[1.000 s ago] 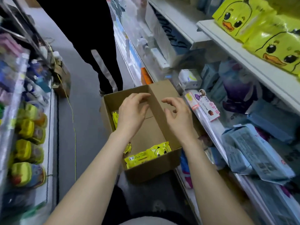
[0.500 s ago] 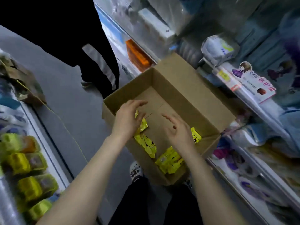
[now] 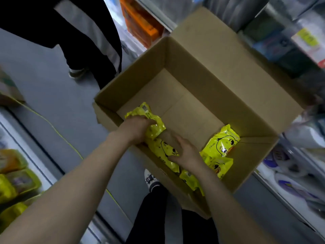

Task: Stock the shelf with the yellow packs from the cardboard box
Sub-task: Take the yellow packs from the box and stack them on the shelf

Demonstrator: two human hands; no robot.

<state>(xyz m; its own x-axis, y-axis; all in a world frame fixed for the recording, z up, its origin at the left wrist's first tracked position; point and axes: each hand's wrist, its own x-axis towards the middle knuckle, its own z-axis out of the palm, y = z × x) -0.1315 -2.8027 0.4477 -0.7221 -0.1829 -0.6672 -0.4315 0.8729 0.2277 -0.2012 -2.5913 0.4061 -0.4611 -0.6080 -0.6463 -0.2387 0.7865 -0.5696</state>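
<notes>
An open cardboard box (image 3: 207, 55) stands on the floor between two shelves. Several yellow duck-print packs lie at its near end. My left hand (image 3: 135, 131) grips a crumpled yellow pack (image 3: 149, 118) at the box's left wall. My right hand (image 3: 184, 152) lies on a second yellow pack (image 3: 163, 150) just below it, thumb and fingers spread over the pack. More yellow packs (image 3: 221, 145) lie at the near right corner, untouched. Another pack (image 3: 191, 182) shows under my right wrist.
A person in dark trousers (image 3: 84, 32) stands at the far left of the box. Shelves of goods run along the right (image 3: 299, 164) and left (image 3: 15, 178). An orange carton (image 3: 140, 23) sits beyond the box. My shoe (image 3: 151, 180) is beside the near wall.
The view has tipped further down into the box. Both hands went deeper; my left hand closed round a yellow pack and my right hand came down onto the pack beside it.
</notes>
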